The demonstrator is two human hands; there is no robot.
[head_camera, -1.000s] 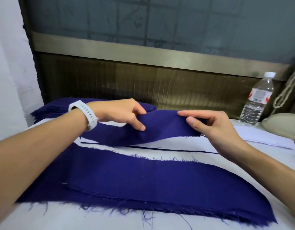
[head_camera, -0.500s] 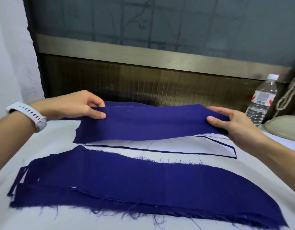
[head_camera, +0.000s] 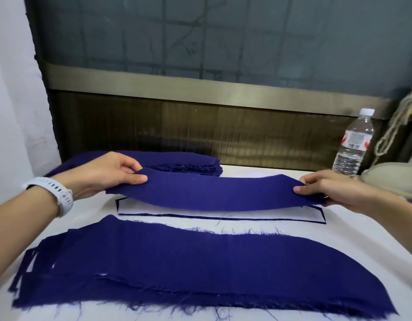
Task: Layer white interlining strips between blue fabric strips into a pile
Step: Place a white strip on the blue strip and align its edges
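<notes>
Your left hand (head_camera: 112, 174) pinches the left end of one blue fabric strip (head_camera: 219, 193), thumb on top. The fingers beneath it are hidden by the cloth. Your right hand (head_camera: 332, 188) pinches the right end the same way, thumb on top, and the lower fingers are only partly visible at the strip's edge. The strip hangs between both hands above the table (head_camera: 339, 232), sagging slightly in the middle.

Directly below it lies a white interlining strip (head_camera: 140, 208) with a thin blue border showing along its near edge and both ends. The held strip covers its far edge and most of its upper part, so it cannot be told how many layers lie under it.

Nearer to you lies a wide spread of blue strips (head_camera: 177, 262), overlapped and frayed along the near edge. Slivers of white show at its left end, and the layer count cannot be read.

A further stack of blue fabric (head_camera: 182, 162) lies at the back of the table. Your left hand covers its left part.

A white watch (head_camera: 59, 193) is on your left wrist. A water bottle (head_camera: 353, 147) stands upright at the far right. Beside it, a pale rope (head_camera: 394, 126) and a beige object (head_camera: 390, 179) are cut off by the frame edge, and the object cannot be identified.
</notes>
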